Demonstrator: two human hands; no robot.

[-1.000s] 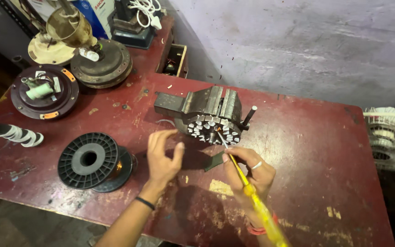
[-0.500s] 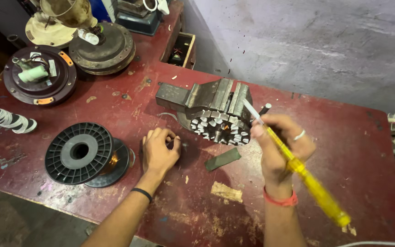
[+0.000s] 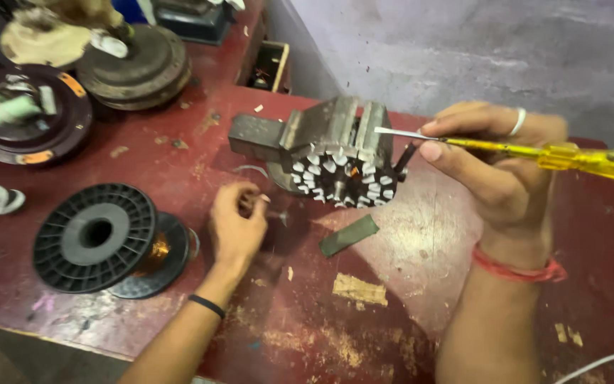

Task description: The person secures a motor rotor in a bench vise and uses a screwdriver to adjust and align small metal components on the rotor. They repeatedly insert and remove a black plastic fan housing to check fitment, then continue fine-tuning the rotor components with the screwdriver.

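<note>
The stator core (image 3: 342,174), a toothed ring with a little copper showing among its slots, is sitting clamped in the grey bench vise (image 3: 321,135) at the upper middle of the frame. I am judging the winding as barely begun: most teeth are showing bare, so nearly all of it is left.

My right hand (image 3: 499,171) is gripping a yellow-handled screwdriver (image 3: 520,148), fingers closed round the shaft, the blade tip reaching over the top of the vise just above the core. My left hand (image 3: 236,224) is resting on the tabletop (image 3: 406,235) at the centre left, fingertips pinched narrow on something small; I cannot tell what, possibly fine wire.

Just below the core a dark flat strip (image 3: 348,235) is lying loose, and a torn scrap of paper (image 3: 359,289) is lying lower still. To the left a black spool (image 3: 97,238) of copper wire is sitting near my left wrist. At the upper left, two round motor housings (image 3: 30,117) are standing well apart from the vise. Nothing is blocking the way between my hands and the core.
</note>
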